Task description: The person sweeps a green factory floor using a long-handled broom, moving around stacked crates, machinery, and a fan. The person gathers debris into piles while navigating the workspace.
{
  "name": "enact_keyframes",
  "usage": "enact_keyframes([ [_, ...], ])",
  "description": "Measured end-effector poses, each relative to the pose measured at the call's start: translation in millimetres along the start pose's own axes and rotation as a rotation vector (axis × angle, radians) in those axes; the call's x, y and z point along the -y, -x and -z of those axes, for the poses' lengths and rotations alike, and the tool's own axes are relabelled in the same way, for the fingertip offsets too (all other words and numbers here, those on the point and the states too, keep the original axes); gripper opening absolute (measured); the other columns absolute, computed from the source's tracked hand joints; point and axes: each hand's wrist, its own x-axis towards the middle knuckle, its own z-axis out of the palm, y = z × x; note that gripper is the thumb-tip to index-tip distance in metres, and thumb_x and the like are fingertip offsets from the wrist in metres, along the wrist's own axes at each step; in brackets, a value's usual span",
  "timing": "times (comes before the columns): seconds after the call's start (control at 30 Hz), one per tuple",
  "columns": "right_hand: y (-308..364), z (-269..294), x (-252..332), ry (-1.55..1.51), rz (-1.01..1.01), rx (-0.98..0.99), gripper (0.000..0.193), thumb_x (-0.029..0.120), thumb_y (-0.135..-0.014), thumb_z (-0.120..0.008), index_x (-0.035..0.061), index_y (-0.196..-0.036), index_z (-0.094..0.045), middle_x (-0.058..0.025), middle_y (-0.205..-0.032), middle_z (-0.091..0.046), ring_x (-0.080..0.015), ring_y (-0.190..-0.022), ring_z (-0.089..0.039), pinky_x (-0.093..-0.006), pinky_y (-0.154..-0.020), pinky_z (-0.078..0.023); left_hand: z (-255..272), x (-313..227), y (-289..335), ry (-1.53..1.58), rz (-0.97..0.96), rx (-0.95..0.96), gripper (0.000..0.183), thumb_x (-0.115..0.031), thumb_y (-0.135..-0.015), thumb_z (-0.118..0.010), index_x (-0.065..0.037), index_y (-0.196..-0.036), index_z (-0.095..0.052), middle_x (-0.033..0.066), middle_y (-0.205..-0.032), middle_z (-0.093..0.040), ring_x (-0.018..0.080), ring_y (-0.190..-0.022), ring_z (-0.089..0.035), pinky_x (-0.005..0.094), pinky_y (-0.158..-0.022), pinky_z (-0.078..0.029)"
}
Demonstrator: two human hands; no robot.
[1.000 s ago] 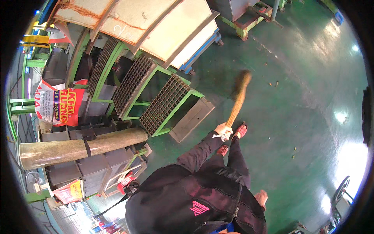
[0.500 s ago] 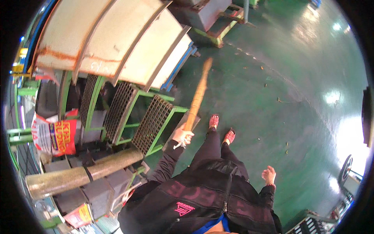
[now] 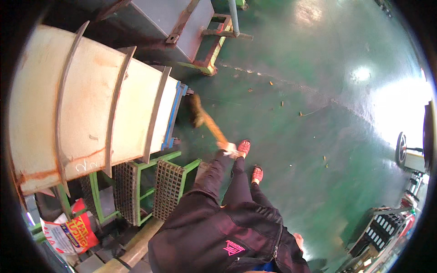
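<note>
My left hand [image 3: 226, 149] is closed around the handle of a broom [image 3: 214, 128], held out ahead and to the left over the green floor. The handle is yellow-brown, and the brown head at its far end is smeared by motion. Something whitish hangs at the wrist. Only a bit of my right hand [image 3: 298, 240] shows beside the dark jacket at the lower right; its fingers do not show well enough to tell if it holds anything.
On the left stands a large cream ribbed metal body [image 3: 91, 113] with rust streaks. Below it is a green frame step with grating [image 3: 170, 189], near a red and white sack [image 3: 73, 232]. A grey machine [image 3: 168, 27] stands ahead; a rack [image 3: 380, 230] at right. Small debris [image 3: 282, 103] dots the floor.
The broom has swung, its far end moving left and nearer the cream body. My view has turned to the right. The right hand has dropped back against the jacket.
</note>
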Motion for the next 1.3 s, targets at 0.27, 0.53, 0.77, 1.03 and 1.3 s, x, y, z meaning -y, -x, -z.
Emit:
enact_keyframes([
  [0.27,-3.6,-108.7,87.6,-0.177,0.026,0.190,0.025,0.005,-0.077,-0.042,0.0073,-0.102,-0.048,-0.0059,-0.066,-0.054,-0.0148,-0.051,-0.054,-0.0266,-0.044,-0.046,-153.2,-36.0,-209.5,0.084,0.263,-1.156,0.056,0.004,-0.059,-0.050,-0.013,-0.104,-0.021,0.0072,-0.050,-0.038,0.0194,-0.033,-0.039,0.0323,-0.029,-0.033],
  [0.53,10.1,-122.9,88.1,-0.195,0.002,0.057,0.025,0.005,-0.076,-0.042,0.0044,-0.101,-0.047,-0.0064,-0.064,-0.054,-0.0145,-0.049,-0.053,-0.0263,-0.043,-0.045,-105.0,-167.0,-190.0,0.734,0.372,-0.428,0.023,0.001,-0.071,-0.046,-0.009,-0.090,-0.036,0.0002,-0.049,-0.037,0.0075,-0.032,-0.036,0.0229,-0.026,-0.030],
  [0.77,11.9,-159.9,31.6,-0.410,0.014,0.038,0.025,0.002,-0.072,-0.044,0.0038,-0.097,-0.050,-0.0084,-0.063,-0.055,-0.0164,-0.047,-0.053,-0.0286,-0.040,-0.044,-206.1,-198.1,-45.6,0.261,0.524,-0.460,0.017,-0.013,-0.077,-0.050,-0.009,-0.090,-0.039,0.0034,-0.055,-0.042,0.0129,-0.042,-0.042,0.0263,-0.034,-0.038],
  [1.03,27.2,-188.1,-12.1,-0.473,-0.091,0.054,0.029,0.007,-0.074,-0.045,0.0023,-0.103,-0.048,-0.0100,-0.074,-0.057,-0.0185,-0.059,-0.056,-0.0298,-0.051,-0.047,-163.9,-113.3,-102.2,1.073,1.384,-0.183,0.026,-0.014,-0.079,-0.042,-0.010,-0.056,-0.031,-0.0007,-0.047,-0.031,0.0103,-0.038,-0.032,0.0229,-0.031,-0.026],
  [1.3,50.7,-164.8,-55.3,-0.519,-0.118,-0.074,0.032,0.005,-0.070,-0.043,0.0049,-0.102,-0.049,-0.0077,-0.068,-0.056,-0.0156,-0.056,-0.055,-0.0288,-0.048,-0.046,-183.4,-86.1,-273.9,1.268,0.905,-0.289,0.015,-0.006,-0.073,-0.046,0.001,-0.083,-0.038,-0.0016,-0.051,-0.035,0.0069,-0.038,-0.036,0.0201,-0.039,-0.039],
])
